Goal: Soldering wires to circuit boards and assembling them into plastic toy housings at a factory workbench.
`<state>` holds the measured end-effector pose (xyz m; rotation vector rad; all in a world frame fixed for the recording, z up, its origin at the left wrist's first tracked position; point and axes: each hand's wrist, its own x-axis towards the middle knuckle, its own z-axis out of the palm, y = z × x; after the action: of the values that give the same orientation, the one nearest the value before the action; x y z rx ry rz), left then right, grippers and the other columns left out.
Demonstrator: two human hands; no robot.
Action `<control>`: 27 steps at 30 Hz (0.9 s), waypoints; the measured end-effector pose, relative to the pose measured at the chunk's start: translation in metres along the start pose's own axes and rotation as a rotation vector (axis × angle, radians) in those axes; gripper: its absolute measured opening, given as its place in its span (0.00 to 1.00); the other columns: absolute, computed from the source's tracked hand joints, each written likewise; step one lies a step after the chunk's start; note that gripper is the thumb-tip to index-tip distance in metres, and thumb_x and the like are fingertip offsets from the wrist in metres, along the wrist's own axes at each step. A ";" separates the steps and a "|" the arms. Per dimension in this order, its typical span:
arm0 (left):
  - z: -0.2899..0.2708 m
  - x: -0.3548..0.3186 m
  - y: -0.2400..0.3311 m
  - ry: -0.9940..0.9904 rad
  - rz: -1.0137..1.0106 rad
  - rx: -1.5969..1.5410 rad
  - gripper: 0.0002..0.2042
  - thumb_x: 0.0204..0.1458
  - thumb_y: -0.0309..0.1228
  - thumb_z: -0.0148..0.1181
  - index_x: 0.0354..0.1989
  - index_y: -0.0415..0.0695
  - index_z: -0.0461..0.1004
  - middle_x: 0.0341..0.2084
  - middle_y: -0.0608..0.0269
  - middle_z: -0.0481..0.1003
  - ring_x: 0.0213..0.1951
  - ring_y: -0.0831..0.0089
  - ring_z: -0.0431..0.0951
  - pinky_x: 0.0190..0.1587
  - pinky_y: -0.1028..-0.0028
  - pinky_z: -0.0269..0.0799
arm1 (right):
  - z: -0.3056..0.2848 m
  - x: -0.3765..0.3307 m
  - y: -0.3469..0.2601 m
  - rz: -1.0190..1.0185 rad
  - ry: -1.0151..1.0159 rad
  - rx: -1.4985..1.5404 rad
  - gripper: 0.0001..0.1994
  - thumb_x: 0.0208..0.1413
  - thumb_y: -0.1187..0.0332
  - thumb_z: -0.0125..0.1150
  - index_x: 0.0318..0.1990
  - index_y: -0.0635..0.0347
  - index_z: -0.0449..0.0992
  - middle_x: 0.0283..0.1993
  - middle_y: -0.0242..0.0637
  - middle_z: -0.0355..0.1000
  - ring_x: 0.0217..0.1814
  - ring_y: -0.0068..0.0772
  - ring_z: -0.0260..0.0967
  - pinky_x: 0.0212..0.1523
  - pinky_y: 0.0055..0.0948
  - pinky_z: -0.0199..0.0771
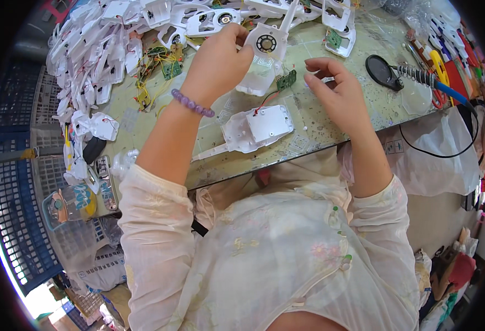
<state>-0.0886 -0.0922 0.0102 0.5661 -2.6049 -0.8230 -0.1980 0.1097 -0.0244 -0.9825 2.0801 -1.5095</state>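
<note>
My left hand [223,62], with a purple bead bracelet at the wrist, has its fingers and thumb closed at the left edge of a white plastic housing [277,48]. A round black-rimmed speaker [266,43] sits in that housing, and a long narrow arm points away from me. My right hand [339,91] hovers to the right, fingers curled and apart, holding nothing. Between the hands stands a small green circuit board [286,80]. A red wire runs from it toward a second white housing half [264,128], which lies near the table's front edge with its narrow handle to the left.
White housings [90,55] pile up at the far left, beside wired circuit boards [170,69]. More shells [339,27] lie along the back. At right are a black round dish [383,71], a blue-handled cable tool [446,91] and yellow-handled pliers [440,71]. A phone [105,182] lies at left.
</note>
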 end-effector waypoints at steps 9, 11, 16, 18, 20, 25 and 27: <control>-0.018 -0.039 0.025 0.164 0.046 -0.137 0.10 0.49 0.29 0.57 0.37 0.37 0.70 0.28 0.51 0.77 0.32 0.55 0.77 0.36 0.64 0.72 | 0.015 -0.004 -0.008 0.063 -0.163 0.336 0.18 0.51 0.75 0.62 0.50 0.66 0.70 0.40 0.34 0.72 0.39 0.20 0.68 0.39 0.21 0.70; -0.018 -0.047 0.020 0.208 0.072 -0.132 0.09 0.47 0.26 0.58 0.36 0.38 0.69 0.29 0.52 0.76 0.33 0.56 0.77 0.36 0.65 0.73 | 0.023 -0.018 -0.014 -0.006 -0.041 0.379 0.14 0.50 0.76 0.63 0.45 0.64 0.71 0.35 0.30 0.72 0.35 0.17 0.67 0.36 0.18 0.68; -0.021 -0.075 0.001 0.283 0.203 -0.325 0.12 0.43 0.17 0.57 0.38 0.39 0.68 0.37 0.55 0.74 0.38 0.60 0.77 0.44 0.69 0.76 | 0.055 -0.058 -0.036 -0.305 -0.047 0.020 0.11 0.46 0.74 0.67 0.39 0.62 0.74 0.33 0.36 0.73 0.28 0.24 0.69 0.29 0.23 0.70; -0.016 -0.087 -0.016 0.290 0.154 -0.462 0.15 0.40 0.13 0.54 0.39 0.38 0.66 0.43 0.55 0.71 0.45 0.63 0.75 0.49 0.69 0.76 | 0.068 -0.063 -0.029 -0.400 -0.062 -0.049 0.14 0.43 0.72 0.69 0.38 0.60 0.74 0.35 0.37 0.73 0.32 0.32 0.71 0.33 0.27 0.72; -0.010 -0.095 -0.029 0.261 0.075 -0.538 0.17 0.44 0.17 0.61 0.41 0.39 0.64 0.48 0.57 0.69 0.47 0.71 0.72 0.49 0.74 0.71 | 0.075 -0.063 -0.025 -0.715 -0.093 -0.337 0.17 0.39 0.70 0.71 0.38 0.59 0.74 0.38 0.35 0.72 0.38 0.37 0.70 0.39 0.31 0.71; -0.001 -0.108 -0.031 0.259 0.001 -0.514 0.12 0.45 0.18 0.61 0.38 0.39 0.68 0.34 0.60 0.75 0.37 0.73 0.77 0.43 0.75 0.74 | 0.072 -0.075 -0.031 -0.765 -0.169 -0.265 0.22 0.34 0.62 0.75 0.39 0.59 0.75 0.41 0.37 0.71 0.40 0.42 0.69 0.40 0.35 0.70; -0.003 -0.106 -0.022 0.280 -0.003 -0.553 0.10 0.45 0.19 0.60 0.37 0.38 0.70 0.32 0.59 0.76 0.34 0.72 0.78 0.40 0.74 0.76 | 0.064 -0.072 -0.023 -0.797 -0.061 -0.210 0.21 0.35 0.61 0.75 0.38 0.60 0.75 0.42 0.38 0.71 0.40 0.41 0.69 0.40 0.35 0.71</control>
<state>0.0093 -0.0603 -0.0225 0.4772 -2.0025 -1.2956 -0.0993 0.1154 -0.0320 -2.0824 1.9167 -1.5590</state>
